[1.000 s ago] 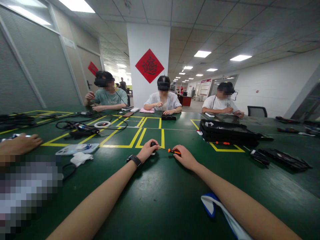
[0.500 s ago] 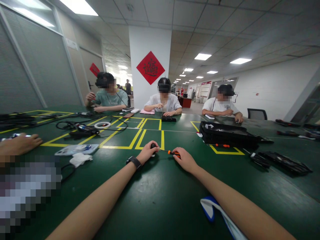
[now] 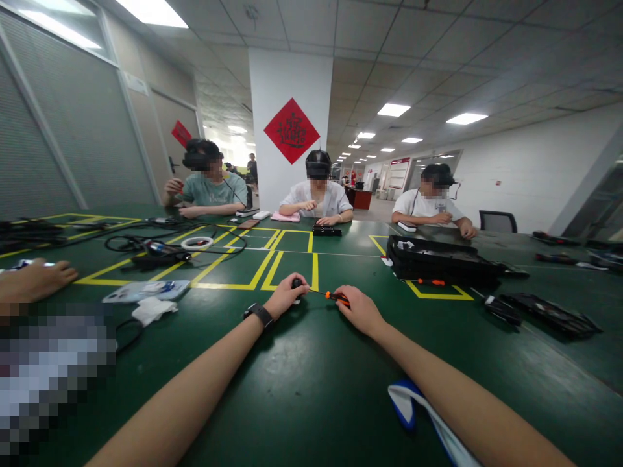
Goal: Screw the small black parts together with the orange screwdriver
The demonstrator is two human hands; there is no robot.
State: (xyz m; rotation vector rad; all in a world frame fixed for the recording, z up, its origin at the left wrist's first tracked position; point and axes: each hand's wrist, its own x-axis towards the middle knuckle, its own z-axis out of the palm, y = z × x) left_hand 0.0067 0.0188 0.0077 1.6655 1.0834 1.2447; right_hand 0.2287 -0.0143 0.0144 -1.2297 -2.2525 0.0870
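My left hand (image 3: 281, 299), with a dark watch (image 3: 259, 315) at its wrist, is closed around a small black part (image 3: 296, 284). What kind of part this is cannot be made out, as the fingers cover much of it. My right hand (image 3: 361, 310) grips an orange and black screwdriver (image 3: 333, 296) by its handle. The thin shaft points left, its tip at or very close to the black part. Both hands are low over the green table (image 3: 287, 376).
On the right stand stacked black trays (image 3: 438, 258) and a flat black device (image 3: 549, 314). A blue-and-white strap (image 3: 406, 405) lies beside my right forearm. Leftward are cables (image 3: 146, 246), a light-blue case (image 3: 146, 291), tissue (image 3: 152, 311) and a co-worker's hand (image 3: 46, 279). People sit opposite.
The view has shifted slightly, so the surroundings appear a little further left. Both hands keep their holds on the black part and the screwdriver, almost unmoved.
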